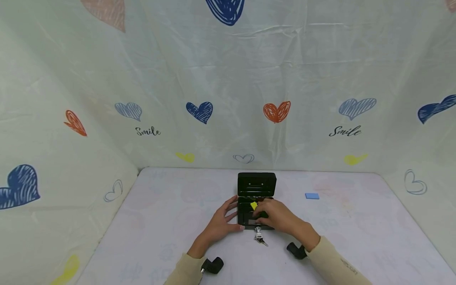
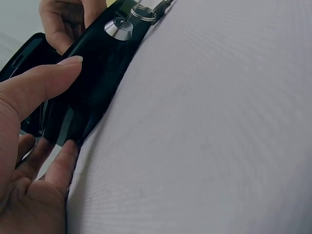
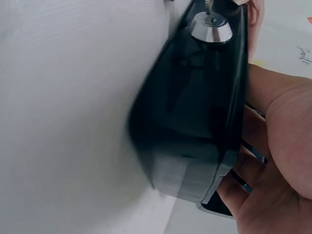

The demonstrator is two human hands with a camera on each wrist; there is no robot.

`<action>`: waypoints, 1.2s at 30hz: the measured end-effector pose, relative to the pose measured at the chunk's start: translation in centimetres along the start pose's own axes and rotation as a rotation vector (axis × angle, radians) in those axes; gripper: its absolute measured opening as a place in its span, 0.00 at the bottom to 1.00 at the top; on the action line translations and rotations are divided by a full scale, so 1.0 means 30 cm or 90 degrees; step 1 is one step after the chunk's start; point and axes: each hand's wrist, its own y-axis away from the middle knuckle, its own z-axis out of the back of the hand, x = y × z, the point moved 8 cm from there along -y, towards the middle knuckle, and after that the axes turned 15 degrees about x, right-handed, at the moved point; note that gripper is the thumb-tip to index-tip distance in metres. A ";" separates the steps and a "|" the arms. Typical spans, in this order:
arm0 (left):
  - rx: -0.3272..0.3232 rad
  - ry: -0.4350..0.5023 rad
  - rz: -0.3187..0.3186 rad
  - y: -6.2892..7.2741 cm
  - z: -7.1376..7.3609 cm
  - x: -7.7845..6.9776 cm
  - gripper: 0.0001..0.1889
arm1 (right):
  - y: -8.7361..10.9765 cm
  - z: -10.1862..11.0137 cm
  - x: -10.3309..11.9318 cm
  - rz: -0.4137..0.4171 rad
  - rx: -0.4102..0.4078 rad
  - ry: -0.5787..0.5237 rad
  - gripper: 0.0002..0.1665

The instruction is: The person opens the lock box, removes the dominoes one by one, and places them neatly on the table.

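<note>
A small black metal cash box point(image 1: 246, 215) sits on the table with its lid point(image 1: 256, 184) raised. Its silver lock point(image 3: 210, 28) faces the person, with keys point(image 1: 261, 239) on a ring hanging from it. My left hand point(image 1: 222, 221) rests against the left end, fingers spread along the side and thumb at the front corner. Over the right edge, my right hand point(image 1: 276, 213) reaches down inside with bent fingers. A yellow piece point(image 1: 253, 206) shows beside these fingers within the box. Whether they hold it I cannot tell, since the box wall and hand hide the fingertips.
A flat blue block point(image 1: 312, 196) lies on the white table point(image 1: 171, 206) to the right, behind the right hand. Black wrist mounts point(image 1: 213, 265) stick out from the sleeves. A pale curtain point(image 1: 228, 79) printed with hearts hangs behind the table's far edge.
</note>
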 end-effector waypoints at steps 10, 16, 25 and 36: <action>0.002 -0.003 -0.006 -0.003 0.004 -0.011 0.53 | -0.014 0.008 0.002 0.019 0.002 0.032 0.10; 0.002 0.005 -0.008 0.001 0.001 -0.011 0.53 | -0.025 0.000 0.002 0.013 0.015 0.029 0.10; -0.002 0.008 -0.004 0.014 -0.005 -0.003 0.53 | -0.038 -0.015 0.001 0.005 0.040 0.021 0.10; 0.002 0.012 -0.005 0.009 -0.003 -0.005 0.53 | -0.056 -0.015 -0.001 0.029 0.029 0.036 0.10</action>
